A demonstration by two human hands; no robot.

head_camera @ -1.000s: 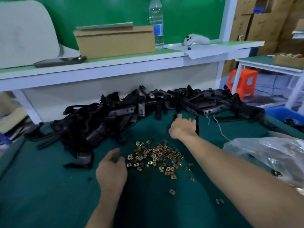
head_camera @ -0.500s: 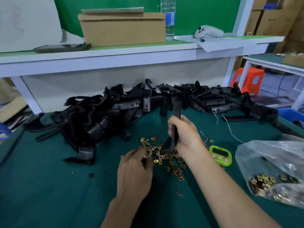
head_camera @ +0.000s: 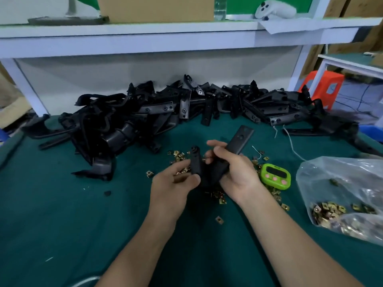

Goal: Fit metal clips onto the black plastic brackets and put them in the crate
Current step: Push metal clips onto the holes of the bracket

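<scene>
We observe one black plastic bracket (head_camera: pixel 241 138), V-shaped, held by both hands above the green-covered table (head_camera: pixel 62 214), near its middle. The right hand (head_camera: pixel 234 172) is closed around the bracket's longer arm, whose free end points up and away from the person. The left hand (head_camera: pixel 172 183) has curled fingers and its thumb pressed on the shorter arm, so it pinches that arm; we cannot tell whether a clip sits under those fingers. Loose metal clips (head_camera: pixel 179 155), brass-coloured, lie scattered on the cloth directly beneath and around the two hands. A pile of black brackets (head_camera: pixel 145 112) runs across the far side of the table, apart from the held piece. A green timer (head_camera: pixel 274 176) lies just beside the right hand, among the clips. Further right, a clear plastic bag (head_camera: pixel 342 183) rests on the table with more clips inside. Behind the pile, a white shelf (head_camera: pixel 145 40) carries a cardboard box (head_camera: pixel 155 7) and a white controller (head_camera: pixel 273 9). An orange stool (head_camera: pixel 327 85) stands beyond the table's right end.
</scene>
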